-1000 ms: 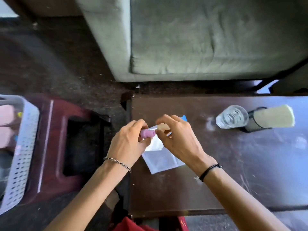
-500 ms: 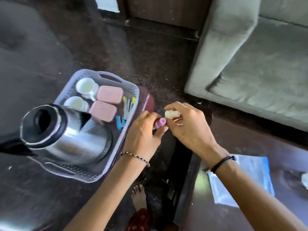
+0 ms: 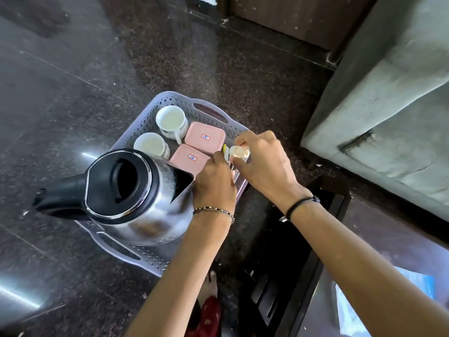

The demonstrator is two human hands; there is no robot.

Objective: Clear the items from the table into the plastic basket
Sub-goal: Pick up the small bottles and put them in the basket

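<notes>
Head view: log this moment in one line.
step: bottle to basket | right hand: grips cream bottle over basket | left hand: beside it, hold hidden | not yet cleared: plastic bag

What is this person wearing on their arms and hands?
Both forearms are bare, with no sleeves in view. The left hand has a thin beaded bracelet of dark and pale beads at its wrist. The right hand has a black cord band at its wrist, with a small pale piece hanging from it. No gloves or rings show.

Grey perforated plastic basket, holding steel kettle, 2 white cups, 2 pink boxes, cream bottle over rim
</notes>
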